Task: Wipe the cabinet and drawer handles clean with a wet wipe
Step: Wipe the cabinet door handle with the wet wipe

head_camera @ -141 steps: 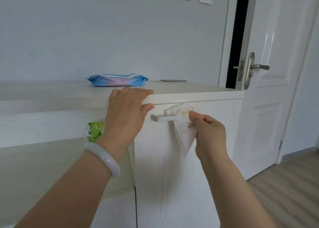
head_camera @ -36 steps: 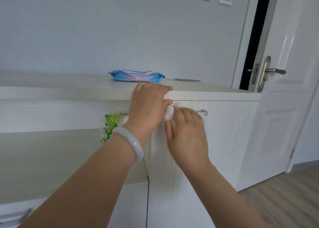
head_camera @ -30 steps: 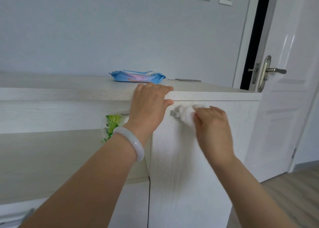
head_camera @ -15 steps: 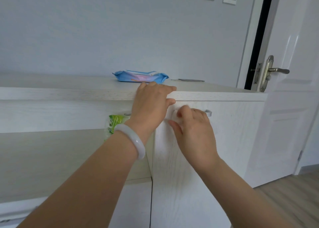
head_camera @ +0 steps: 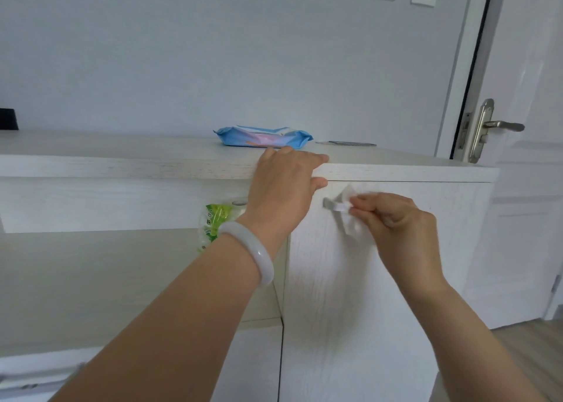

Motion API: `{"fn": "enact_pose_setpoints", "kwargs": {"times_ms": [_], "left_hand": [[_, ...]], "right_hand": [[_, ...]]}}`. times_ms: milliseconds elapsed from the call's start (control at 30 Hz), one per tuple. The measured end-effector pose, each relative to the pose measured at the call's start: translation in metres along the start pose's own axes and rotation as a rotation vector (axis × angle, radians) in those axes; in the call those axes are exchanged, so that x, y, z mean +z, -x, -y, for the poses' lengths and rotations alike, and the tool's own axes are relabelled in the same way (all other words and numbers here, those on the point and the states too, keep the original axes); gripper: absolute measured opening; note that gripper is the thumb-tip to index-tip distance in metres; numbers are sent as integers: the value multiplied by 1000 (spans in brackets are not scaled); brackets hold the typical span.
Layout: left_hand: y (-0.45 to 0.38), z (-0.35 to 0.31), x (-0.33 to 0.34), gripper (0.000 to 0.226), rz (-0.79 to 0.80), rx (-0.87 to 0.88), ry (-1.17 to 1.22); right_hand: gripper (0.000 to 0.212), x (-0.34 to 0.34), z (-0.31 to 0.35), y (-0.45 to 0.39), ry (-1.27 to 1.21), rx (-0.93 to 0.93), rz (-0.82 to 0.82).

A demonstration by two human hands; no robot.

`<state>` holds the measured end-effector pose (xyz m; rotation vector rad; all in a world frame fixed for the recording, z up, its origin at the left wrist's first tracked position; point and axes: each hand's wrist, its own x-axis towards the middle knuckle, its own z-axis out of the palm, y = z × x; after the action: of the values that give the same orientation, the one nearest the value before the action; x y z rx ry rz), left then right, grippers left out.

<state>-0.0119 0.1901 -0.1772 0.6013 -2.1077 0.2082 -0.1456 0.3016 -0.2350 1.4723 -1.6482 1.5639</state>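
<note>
A white cabinet door (head_camera: 365,295) carries a horizontal metal bar handle (head_camera: 329,204) near its top. My right hand (head_camera: 393,222) pinches a crumpled white wet wipe (head_camera: 347,210) wrapped over the handle, so only the handle's left end shows. My left hand (head_camera: 283,188) rests on the front edge of the cabinet top (head_camera: 122,158), fingers over the top and thumb under the lip. A pale bangle sits on that wrist.
A blue pack of wipes (head_camera: 262,136) lies on the cabinet top, with a flat grey item (head_camera: 350,143) beside it. A green-labelled package (head_camera: 214,222) sits in the open shelf to the left. A white room door with a metal lever (head_camera: 499,125) stands at the right.
My right hand has slid the wipe to the right along the handle from its left end, uncovering that end. My left hand has stayed on the cabinet edge.
</note>
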Motion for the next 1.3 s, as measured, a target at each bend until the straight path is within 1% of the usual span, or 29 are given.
{"fn": "enact_pose_setpoints", "kwargs": {"times_ms": [100,233,333,433,500,567,600,667,700,767,833,900,967,1000,1067,1100,1133,1200,1300], "left_hand": [[0,0,1,40,-29,-4,3],[0,1,2,40,-44,-16,-12],[0,0,3,40,-32,-29,-22],[0,0,2,40,-27,-25,-14],[-1,0,1,41,-12,-28,-21],[-1,0,1,41,3,-32,-25],[-1,0,1,40,6,-36,-21],[0,-2,1,40,5,-49,-12],[0,-3,2,39,-2,-54,-12],[-1,-4,2,39,-11,-56,-17],[0,-5,2,40,-10,-54,-28],[0,-3,1,40,-3,-46,-28],[0,-1,-1,40,0,-36,-20],[0,-1,-1,40,2,-34,-20],[0,-1,0,41,7,-36,-26],[0,-2,0,41,2,-37,-25],[0,-2,1,41,-4,-40,-22],[0,-2,1,40,-9,-46,-23],[0,-1,0,41,-7,-39,-26]], "right_hand": [[15,6,4,1,53,-4,-2],[11,9,7,-1,154,-75,42],[6,13,16,-7,164,-161,94],[8,18,21,-12,230,-220,130],[9,11,16,-13,265,-242,196],[6,-5,3,-15,249,-231,219],[3,-14,-4,-16,208,-193,196],[8,-27,-11,-17,111,-70,155],[9,-27,-10,-18,79,-42,158],[6,-13,0,-19,81,-99,177],[0,5,12,-15,147,-220,182],[3,8,15,-18,168,-252,199],[2,-3,6,-21,127,-218,233],[6,-13,1,-23,90,-166,240],[18,-31,-7,-26,-46,-4,245],[24,-36,-9,-27,-92,52,243],[27,-36,-10,-27,-114,68,235],[25,-25,-5,-24,-91,25,216],[11,2,9,-10,19,-169,179]]}}
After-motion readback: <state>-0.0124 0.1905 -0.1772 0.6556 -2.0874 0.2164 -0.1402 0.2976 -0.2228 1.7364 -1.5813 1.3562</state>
